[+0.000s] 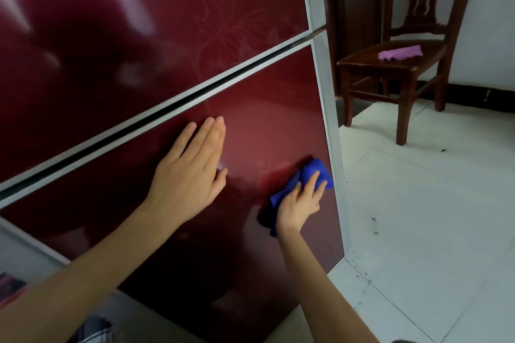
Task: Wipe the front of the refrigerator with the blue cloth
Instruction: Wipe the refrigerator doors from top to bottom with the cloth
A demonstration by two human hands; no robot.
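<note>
Right hand (pixel 299 203) spread, pressing blue cloth (pixel 315 168) on refrigerator (pixel 264 125) near right edge; left hand (pixel 189 172) flat against it.

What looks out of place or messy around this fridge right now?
Dark specks and smudges litter the white tile floor beside the refrigerator near its lower right corner, so that patch looks dirty. A purple cloth lies oddly on the wooden chair seat. Nothing looks spilled or damaged.
</note>
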